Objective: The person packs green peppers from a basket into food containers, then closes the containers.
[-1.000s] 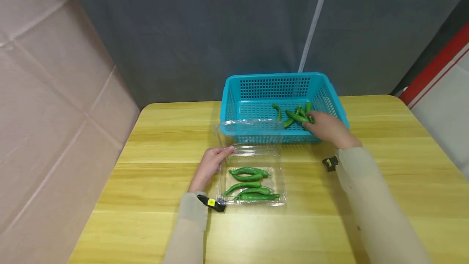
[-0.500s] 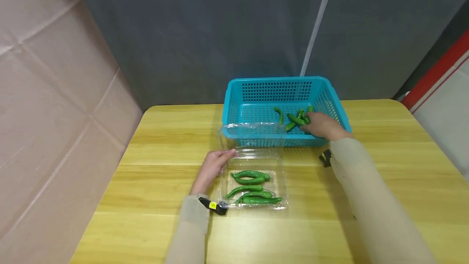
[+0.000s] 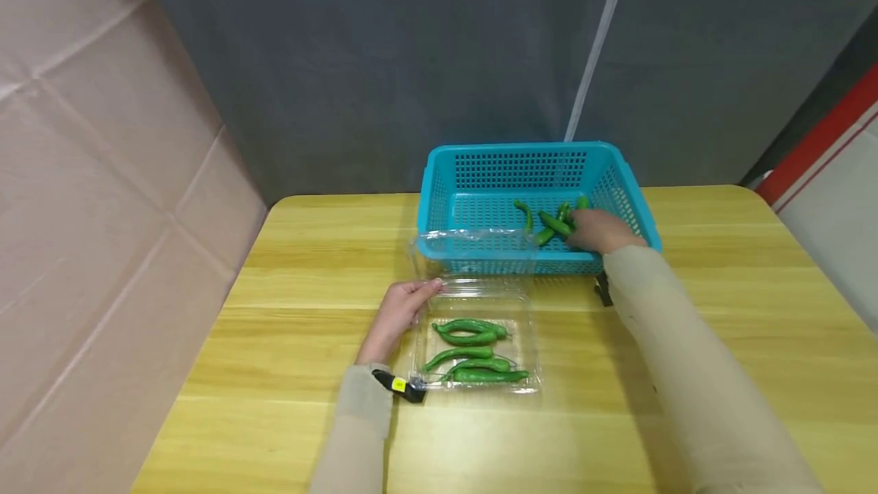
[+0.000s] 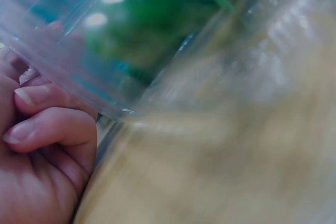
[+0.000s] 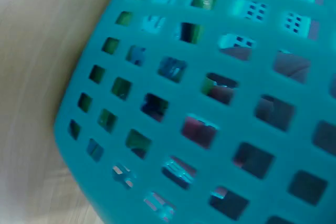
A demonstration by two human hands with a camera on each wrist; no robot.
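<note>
My left hand [image 3: 398,309] pinches the left edge of a clear plastic clamshell box [image 3: 480,306] near its hinge. In the left wrist view its fingers [image 4: 68,129] are curled at the plastic. The box lies open, its lid folded back against the blue basket. Several green chili peppers [image 3: 490,376] lie in its base. My right hand [image 3: 600,231] reaches into the right side of the blue basket [image 3: 517,149], at a small pile of green chili peppers [image 3: 554,223]. Its fingertips are hidden there; in the right wrist view the basket wall [image 5: 94,179] covers most of the hand.
The wooden table [image 3: 309,250] carries both the basket and the box. Behind it hangs a dark grey curtain [image 3: 343,82], with a pale panelled wall [image 3: 103,212] on the left. One curved pepper [image 3: 524,212] lies left of the pile in the basket.
My right hand has moved slightly left and deeper into the basket, so its fingertips have gone out of sight. My left hand keeps its hold on the box. The head view has shifted slightly.
</note>
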